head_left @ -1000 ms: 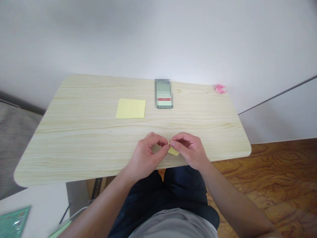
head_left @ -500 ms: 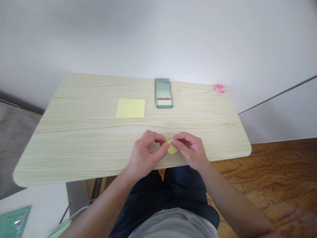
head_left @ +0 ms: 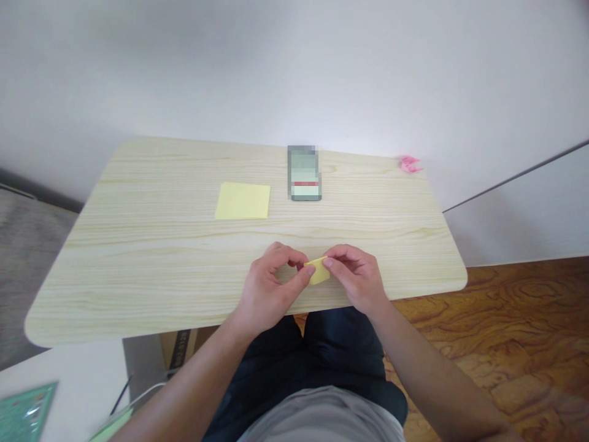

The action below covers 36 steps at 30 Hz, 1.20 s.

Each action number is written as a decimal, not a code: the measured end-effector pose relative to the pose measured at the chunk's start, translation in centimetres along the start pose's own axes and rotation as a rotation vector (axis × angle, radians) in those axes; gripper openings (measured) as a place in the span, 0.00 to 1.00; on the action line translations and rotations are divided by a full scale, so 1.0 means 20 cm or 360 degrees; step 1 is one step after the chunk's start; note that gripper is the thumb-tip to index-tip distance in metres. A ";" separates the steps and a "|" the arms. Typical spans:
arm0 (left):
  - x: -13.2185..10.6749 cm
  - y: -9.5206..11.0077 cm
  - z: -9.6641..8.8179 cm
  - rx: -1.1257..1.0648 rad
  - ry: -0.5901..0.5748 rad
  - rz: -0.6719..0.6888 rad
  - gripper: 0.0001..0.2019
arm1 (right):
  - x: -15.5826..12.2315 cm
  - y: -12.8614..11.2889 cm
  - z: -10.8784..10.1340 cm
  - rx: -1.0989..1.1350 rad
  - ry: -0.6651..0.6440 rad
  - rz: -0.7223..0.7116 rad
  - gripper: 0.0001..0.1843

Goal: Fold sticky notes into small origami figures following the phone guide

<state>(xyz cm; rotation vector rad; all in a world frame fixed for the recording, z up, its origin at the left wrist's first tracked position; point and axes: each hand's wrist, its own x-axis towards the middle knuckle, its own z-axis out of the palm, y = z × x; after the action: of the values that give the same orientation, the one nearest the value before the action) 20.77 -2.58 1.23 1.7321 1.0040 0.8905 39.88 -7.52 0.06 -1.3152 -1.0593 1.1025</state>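
Between my two hands is a small folded piece of yellow paper (head_left: 319,272), held just above the near edge of the table. My left hand (head_left: 276,282) pinches its left end between thumb and fingers. At the upper right corner, my right hand (head_left: 358,273) grips the same paper with thumb and forefinger. The paper's top edge looks creased and its lower part hangs down toward me. Farther back on the left lies a stack of yellow paper sheets (head_left: 243,201), apart from both hands.
A phone with a blurred screen (head_left: 304,173) lies near the table's back edge. A pink folded paper piece (head_left: 410,164) sits at the back right corner. The pale wooden table (head_left: 151,245) meets a white wall. A green package (head_left: 27,411) lies at lower left.
My right fingers have shifted slightly right and up along the paper's top edge, so more of it shows. The paper now looks flatter. The left hand has barely moved.
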 end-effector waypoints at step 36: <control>-0.01 -0.02 0.03 -0.0498 0.0161 -0.0291 0.08 | 0.00 -0.03 0.02 -0.0006 0.0119 0.0026 0.09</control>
<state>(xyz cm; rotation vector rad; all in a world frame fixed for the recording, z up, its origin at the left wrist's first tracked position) 21.17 -2.91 0.53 1.3234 1.0113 0.9668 39.53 -7.48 0.65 -1.3599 -0.9974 1.0557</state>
